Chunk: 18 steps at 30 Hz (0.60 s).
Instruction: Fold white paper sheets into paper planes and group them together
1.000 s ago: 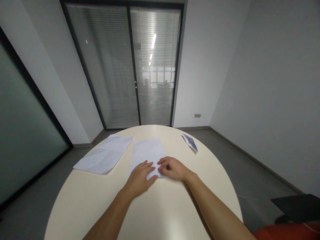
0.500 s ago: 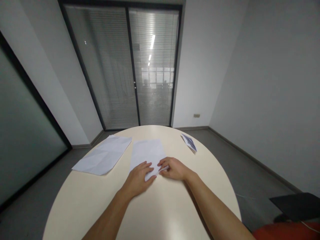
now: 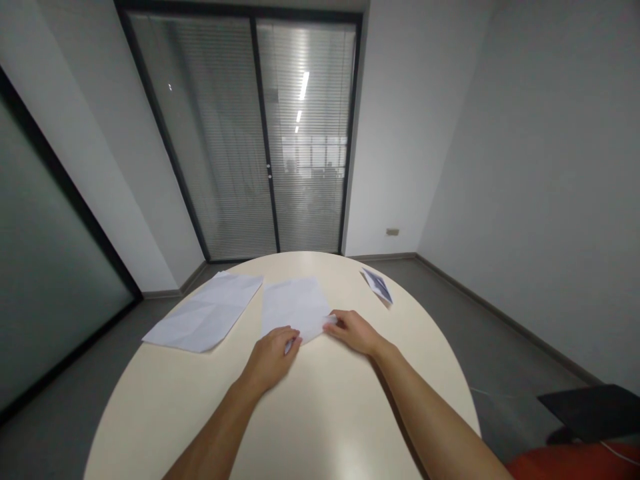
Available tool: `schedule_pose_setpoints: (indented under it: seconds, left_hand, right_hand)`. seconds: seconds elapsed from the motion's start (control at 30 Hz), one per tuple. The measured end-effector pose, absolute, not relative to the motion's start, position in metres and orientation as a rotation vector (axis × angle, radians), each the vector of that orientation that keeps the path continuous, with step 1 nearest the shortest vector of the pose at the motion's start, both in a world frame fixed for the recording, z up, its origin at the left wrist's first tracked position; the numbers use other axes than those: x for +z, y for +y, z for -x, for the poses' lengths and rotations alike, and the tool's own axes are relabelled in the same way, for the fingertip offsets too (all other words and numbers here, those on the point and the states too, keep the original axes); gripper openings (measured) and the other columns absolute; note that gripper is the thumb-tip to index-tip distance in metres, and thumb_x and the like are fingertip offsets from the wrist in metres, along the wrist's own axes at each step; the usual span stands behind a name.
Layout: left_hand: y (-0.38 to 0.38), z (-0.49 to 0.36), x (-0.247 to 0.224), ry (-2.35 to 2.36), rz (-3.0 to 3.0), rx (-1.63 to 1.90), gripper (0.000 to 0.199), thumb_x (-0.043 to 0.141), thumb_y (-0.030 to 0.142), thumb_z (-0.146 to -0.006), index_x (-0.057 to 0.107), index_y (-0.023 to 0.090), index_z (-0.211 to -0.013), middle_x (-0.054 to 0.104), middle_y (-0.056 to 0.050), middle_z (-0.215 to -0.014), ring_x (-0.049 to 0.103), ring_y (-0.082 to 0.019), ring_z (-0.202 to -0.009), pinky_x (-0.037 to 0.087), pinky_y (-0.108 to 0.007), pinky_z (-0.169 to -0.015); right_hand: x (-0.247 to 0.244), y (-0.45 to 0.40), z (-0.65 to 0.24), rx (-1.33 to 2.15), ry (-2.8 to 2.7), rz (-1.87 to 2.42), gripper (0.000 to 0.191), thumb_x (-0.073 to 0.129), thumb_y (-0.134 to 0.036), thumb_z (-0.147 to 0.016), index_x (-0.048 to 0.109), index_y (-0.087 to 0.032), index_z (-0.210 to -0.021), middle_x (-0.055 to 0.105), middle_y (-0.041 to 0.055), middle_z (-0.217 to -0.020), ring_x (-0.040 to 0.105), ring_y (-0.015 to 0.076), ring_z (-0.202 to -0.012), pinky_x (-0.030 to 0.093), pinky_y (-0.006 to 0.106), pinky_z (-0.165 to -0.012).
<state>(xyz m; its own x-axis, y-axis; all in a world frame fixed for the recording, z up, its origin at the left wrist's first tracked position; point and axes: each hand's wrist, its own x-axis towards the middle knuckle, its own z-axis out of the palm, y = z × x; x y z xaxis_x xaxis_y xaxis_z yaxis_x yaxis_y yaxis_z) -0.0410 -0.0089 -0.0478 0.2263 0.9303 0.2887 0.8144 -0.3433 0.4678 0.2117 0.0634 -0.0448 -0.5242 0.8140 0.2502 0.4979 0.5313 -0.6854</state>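
Note:
A white sheet of paper (image 3: 295, 303) lies on the round cream table (image 3: 310, 427), in front of both hands. My left hand (image 3: 274, 357) pinches the sheet's near left corner between thumb and curled fingers. At the near right corner, my right hand (image 3: 353, 331) grips the paper's edge, where a small folded strip shows between its fingers. The near edge of the sheet runs between the two hands, slightly slanted.
A stack of creased white sheets (image 3: 207, 313) lies on the table's left side. A small folded printed paper (image 3: 378, 285) stands near the back right edge. A black flat object (image 3: 593, 410) and a red item (image 3: 575, 463) are at the lower right.
Both hands have moved apart along the sheet's near edge, my left hand to the left and my right hand slightly right. The fingers of my left hand have closed.

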Motion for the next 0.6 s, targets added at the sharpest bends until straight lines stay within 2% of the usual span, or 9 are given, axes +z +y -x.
schedule_pose_setpoints:
  seconds: [0.13, 0.3, 0.43, 0.6]
  left_hand:
    - [-0.010, 0.043, -0.041, 1.660, -2.251, 0.795, 0.027, 0.050, 0.034, -0.097, 0.074, 0.023, -0.096, 0.077, -0.006, -0.100, 0.071, -0.024, -0.097, 0.049, -0.032, -0.085]
    - [-0.010, 0.045, -0.037, 1.673, -2.183, 0.815, 0.020, 0.058, 0.031, -0.092, 0.071, 0.022, -0.080, 0.074, -0.003, -0.081, 0.067, -0.020, -0.077, 0.043, -0.027, -0.072]
    - [-0.008, 0.049, -0.040, 1.721, -2.114, 0.861, 0.015, 0.059, 0.032, -0.091, 0.069, 0.021, -0.085, 0.073, -0.003, -0.082, 0.067, -0.019, -0.077, 0.042, -0.027, -0.071]
    - [-0.002, 0.053, -0.045, 1.762, -2.006, 0.971, 0.013, 0.060, 0.032, -0.090, 0.068, 0.022, -0.095, 0.076, -0.004, -0.092, 0.070, -0.021, -0.083, 0.046, -0.029, -0.076]
  right_hand:
    - [-0.048, 0.067, -0.213, 0.753, -2.173, 1.078, 0.034, 0.059, -0.049, -0.094, 0.068, -0.016, -0.088, 0.065, -0.0001, -0.073, 0.052, 0.0150, -0.066, 0.036, 0.026, -0.060]
    - [-0.051, 0.071, -0.215, 0.736, -2.143, 1.079, 0.034, 0.058, -0.049, -0.094, 0.062, -0.017, -0.082, 0.061, -0.0015, -0.072, 0.051, 0.0147, -0.067, 0.034, 0.026, -0.061]
    - [-0.054, 0.074, -0.217, 0.682, -2.107, 1.124, 0.034, 0.054, -0.047, -0.096, 0.055, -0.019, -0.078, 0.054, -0.0035, -0.069, 0.047, 0.0139, -0.066, 0.032, 0.026, -0.061]
    - [-0.057, 0.077, -0.220, 0.672, -2.039, 1.135, 0.030, 0.050, -0.046, -0.099, 0.056, -0.020, -0.085, 0.059, -0.0017, -0.075, 0.052, 0.0154, -0.070, 0.036, 0.026, -0.065]
